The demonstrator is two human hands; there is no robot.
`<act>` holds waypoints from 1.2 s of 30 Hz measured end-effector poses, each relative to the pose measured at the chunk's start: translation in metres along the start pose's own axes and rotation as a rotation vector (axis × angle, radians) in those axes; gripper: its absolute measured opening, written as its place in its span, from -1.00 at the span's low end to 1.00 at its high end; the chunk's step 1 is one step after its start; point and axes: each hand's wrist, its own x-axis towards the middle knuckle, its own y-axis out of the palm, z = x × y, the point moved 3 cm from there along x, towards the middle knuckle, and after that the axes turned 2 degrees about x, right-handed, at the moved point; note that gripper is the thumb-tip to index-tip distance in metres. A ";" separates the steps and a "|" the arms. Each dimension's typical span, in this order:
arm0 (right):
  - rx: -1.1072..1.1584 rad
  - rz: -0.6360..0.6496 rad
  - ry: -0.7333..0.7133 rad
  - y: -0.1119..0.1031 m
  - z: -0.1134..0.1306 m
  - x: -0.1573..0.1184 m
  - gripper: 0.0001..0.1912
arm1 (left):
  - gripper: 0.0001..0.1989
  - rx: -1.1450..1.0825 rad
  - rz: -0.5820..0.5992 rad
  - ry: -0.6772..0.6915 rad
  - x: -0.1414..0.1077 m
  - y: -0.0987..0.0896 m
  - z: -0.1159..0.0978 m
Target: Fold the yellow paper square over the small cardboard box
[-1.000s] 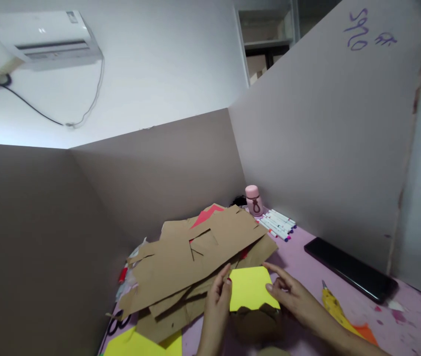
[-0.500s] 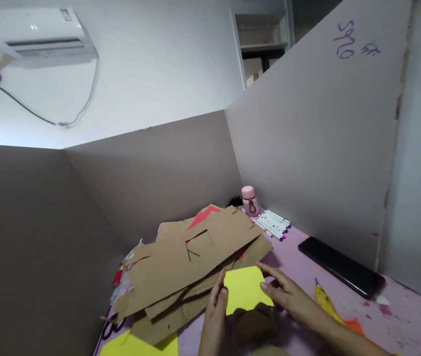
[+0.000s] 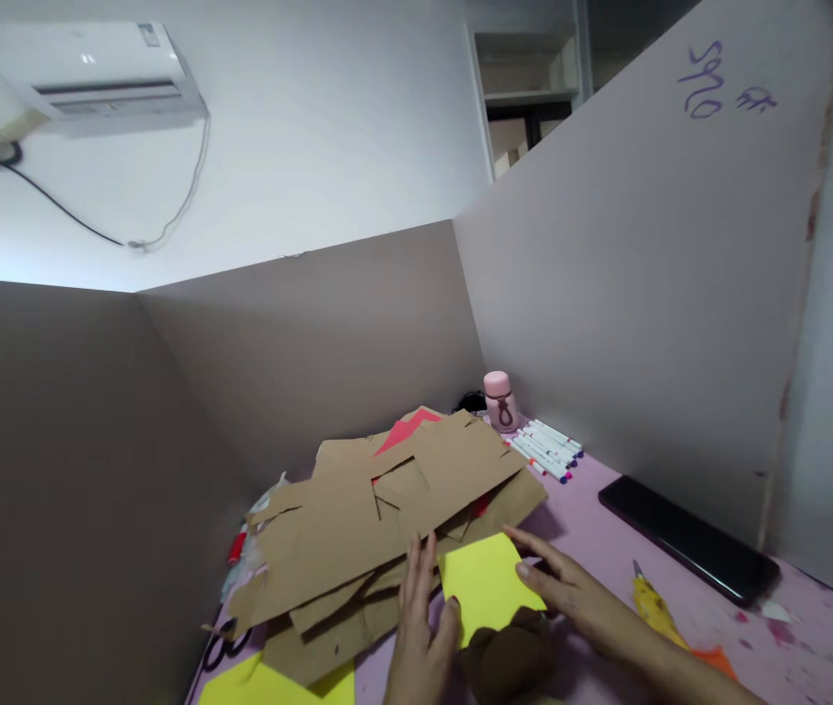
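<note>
A yellow paper square point(image 3: 489, 586) is tilted near the bottom centre. My right hand point(image 3: 559, 583) grips its right edge between thumb and fingers. At the left edge, my left hand point(image 3: 423, 627) has its fingers stretched out and apart from its thumb, whose tip is at the paper's edge. A brown cardboard piece with a scalloped edge point(image 3: 511, 658) overlaps the lower part of the yellow paper.
Stacked cardboard point(image 3: 343, 529) lies behind and left, with scissors point(image 3: 221, 646) and yellow paper point(image 3: 276, 685) nearby. Markers point(image 3: 548, 446), a pink bottle point(image 3: 501, 401), a black phone point(image 3: 687, 539) and a yellow tool point(image 3: 655, 607) are rightward. Grey partitions point(image 3: 328, 333) surround the table.
My left hand's fingers have opened and spread from the yellow paper's left edge. The paper has turned slightly. The whole view has shifted a little, moving the surroundings rightward.
</note>
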 end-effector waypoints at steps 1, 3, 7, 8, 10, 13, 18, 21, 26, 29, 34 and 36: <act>0.001 0.005 0.000 0.000 0.000 0.001 -0.25 | -0.43 0.119 0.085 0.080 0.003 -0.004 -0.009; -0.006 0.011 0.012 0.000 -0.001 0.003 -0.20 | -0.48 0.278 0.291 0.199 0.008 -0.007 -0.021; -0.079 -0.033 0.042 -0.006 0.000 0.003 -0.22 | -0.52 0.347 0.428 0.299 0.018 -0.006 -0.017; -0.112 -0.060 0.029 -0.009 0.003 0.002 -0.25 | -0.53 0.334 0.407 0.327 0.020 -0.005 -0.013; -0.193 -0.101 -0.041 -0.011 0.013 0.000 -0.33 | -0.53 0.302 0.366 0.392 0.022 -0.004 -0.006; -0.334 -0.037 -0.200 -0.007 0.033 -0.003 -0.46 | -0.51 0.268 0.321 0.451 0.020 -0.004 -0.005; -0.548 0.232 -0.318 0.002 0.048 -0.001 -0.62 | -0.52 0.222 0.376 0.392 0.015 -0.006 -0.016; -0.626 0.278 -0.306 0.001 0.046 0.000 -0.62 | -0.57 0.174 0.405 0.256 0.017 -0.014 -0.020; -0.688 0.293 -0.261 0.000 0.044 -0.002 -0.60 | -0.63 -0.051 0.152 0.069 0.029 -0.045 -0.021; -0.701 0.285 -0.251 0.000 0.044 -0.003 -0.59 | -0.67 -0.195 0.090 -0.025 0.032 -0.044 -0.017; -0.730 0.281 -0.250 0.000 0.041 -0.003 -0.59 | -0.45 -0.460 0.071 -0.224 0.023 -0.010 0.002; -0.755 0.285 -0.248 0.001 0.039 -0.002 -0.59 | -0.37 -0.547 0.038 -0.278 0.018 0.001 0.009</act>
